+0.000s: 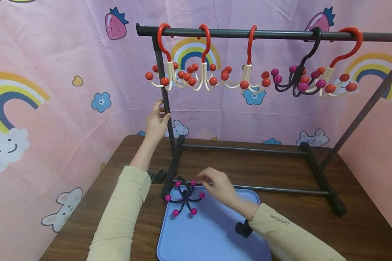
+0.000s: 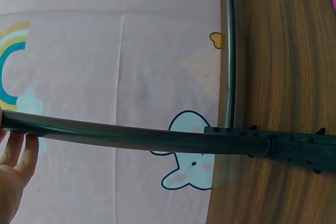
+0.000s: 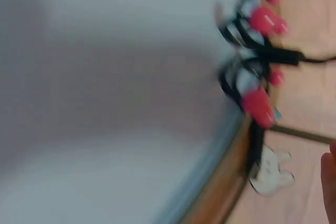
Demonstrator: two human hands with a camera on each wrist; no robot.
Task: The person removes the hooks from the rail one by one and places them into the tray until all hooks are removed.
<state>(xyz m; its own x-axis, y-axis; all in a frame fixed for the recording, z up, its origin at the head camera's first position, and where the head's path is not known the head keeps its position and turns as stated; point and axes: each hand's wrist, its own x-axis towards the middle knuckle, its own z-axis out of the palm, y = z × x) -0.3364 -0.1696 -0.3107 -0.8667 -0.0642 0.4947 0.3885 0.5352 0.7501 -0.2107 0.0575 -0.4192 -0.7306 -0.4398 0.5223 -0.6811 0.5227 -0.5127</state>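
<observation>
My left hand [image 1: 157,121] grips the left upright post [image 1: 167,105] of a black garment rack, thumb on one side and fingers on the other. In the left wrist view the fingertips [image 2: 30,148] lie against that post. My right hand [image 1: 217,183], fingers loosely bent and holding nothing, hovers over the far edge of a blue tray [image 1: 212,232]. Just left of it stands a black multi-arm hook hanger [image 1: 184,195] with pink ball tips, on the tray's far left corner. The right wrist view shows this hanger [image 3: 281,55] blurred, with fingertips [image 3: 329,182] at the right edge.
Along the rack's top bar [image 1: 228,33] hang several similar hangers, mostly red-hooked with cream arms [image 1: 204,69], plus a black one [image 1: 298,72] with pink balls. The rack's base bar [image 1: 281,189] runs behind the tray on the wooden table [image 1: 143,217]. A patterned cloth [image 1: 68,43] surrounds it.
</observation>
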